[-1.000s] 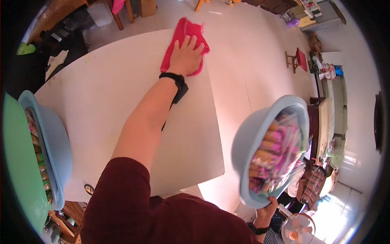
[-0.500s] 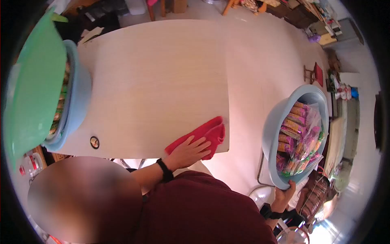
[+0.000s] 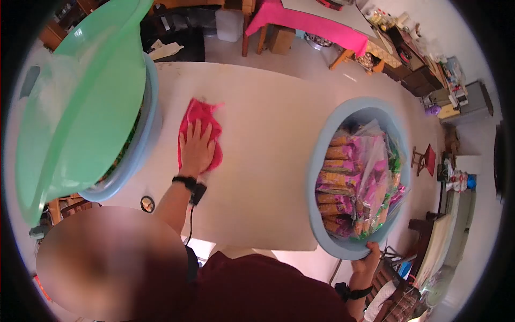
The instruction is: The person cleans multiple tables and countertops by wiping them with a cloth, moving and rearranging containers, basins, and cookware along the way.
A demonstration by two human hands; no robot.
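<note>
My left hand (image 3: 197,149) lies flat with fingers spread on a red cloth (image 3: 200,110), pressing it against the pale table top (image 3: 260,166). Over the right side of the table, my right hand (image 3: 366,263) grips the near rim of a light blue basin (image 3: 317,155). The basin is tilted toward me and holds several snack packets (image 3: 362,180) in clear, pink and green wrapping. Both wrists wear black bands.
Another blue basin (image 3: 154,107) stands at the table's left, with large green basins (image 3: 107,129) above it. A small black-rimmed round item (image 3: 147,204) lies near the front left edge. Beyond are a pink-covered table (image 3: 300,27) and a red-seated stool (image 3: 429,160).
My left hand and the cloth have moved from the table's near right corner to its left part. The basin in my right hand is now over the table's right side. The view has shifted.
</note>
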